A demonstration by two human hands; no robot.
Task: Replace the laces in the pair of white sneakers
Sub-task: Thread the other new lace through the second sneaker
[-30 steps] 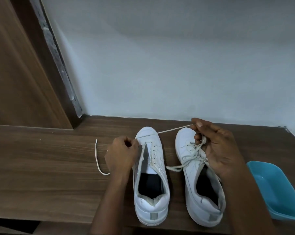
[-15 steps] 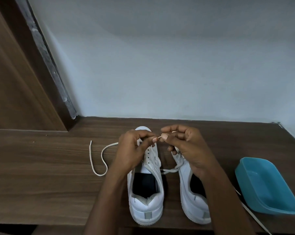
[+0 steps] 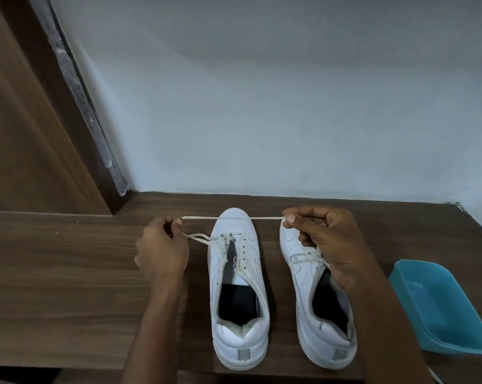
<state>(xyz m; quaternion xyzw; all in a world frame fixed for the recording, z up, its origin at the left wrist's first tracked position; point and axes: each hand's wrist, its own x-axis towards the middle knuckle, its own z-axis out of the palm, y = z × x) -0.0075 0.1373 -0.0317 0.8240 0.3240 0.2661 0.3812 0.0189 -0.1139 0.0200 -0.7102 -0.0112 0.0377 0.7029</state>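
Two white sneakers stand side by side on the wooden table [image 3: 68, 273], toes toward the wall. The left sneaker [image 3: 238, 289] has most eyelets bare, with a white lace [image 3: 231, 218] threaded at its lowest eyelets. My left hand [image 3: 162, 250] pinches the lace left of the toe. My right hand [image 3: 325, 239] pinches the other end over the right sneaker [image 3: 317, 306]. The lace runs taut between both hands above the left sneaker's toe. The right sneaker is laced, its upper part hidden under my right hand.
A blue plastic tub [image 3: 439, 309] sits at the table's right edge. A white wall stands right behind the shoes. A brown wooden door frame [image 3: 40, 134] rises at the left. A bit of white lace [image 3: 435, 376] shows at the bottom right.
My hands were close together over the left sneaker's toe half a second ago. They have moved apart, stretching the lace straight. The loose loop on the table at the left is gone.
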